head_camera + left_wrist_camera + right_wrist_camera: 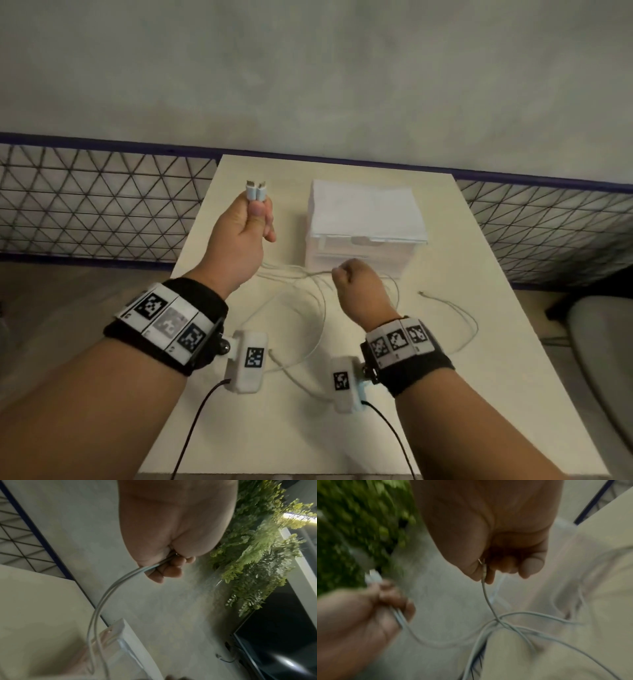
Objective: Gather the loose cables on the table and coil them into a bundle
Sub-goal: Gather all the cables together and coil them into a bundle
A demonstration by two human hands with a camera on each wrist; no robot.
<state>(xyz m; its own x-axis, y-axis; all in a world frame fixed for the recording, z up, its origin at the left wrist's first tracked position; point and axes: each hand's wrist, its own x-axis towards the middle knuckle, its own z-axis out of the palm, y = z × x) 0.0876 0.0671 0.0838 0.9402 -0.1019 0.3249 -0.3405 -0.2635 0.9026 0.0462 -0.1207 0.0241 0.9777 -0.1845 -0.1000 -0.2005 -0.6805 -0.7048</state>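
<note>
- I took this for a lived-in home room or small office corner, not a workshop; I could not tell which.
- My landmark was the pale table (462, 308), which stood pushed against a plain grey plastered wall (308, 68).
- On the table's far half sat a white plastic drawer box (363, 212) with thin white cables (308, 308) lying loose in front of it.
- Behind the table, on both sides, ran a wire mesh panel (102, 205) with a dark blue frame.
- Up the wall from the table I saw hanging green fern-like foliage (257, 561) and a dark flat screen (283, 635).
- Right of the table stood something grey and rounded (603, 359), perhaps a seat.
</note>
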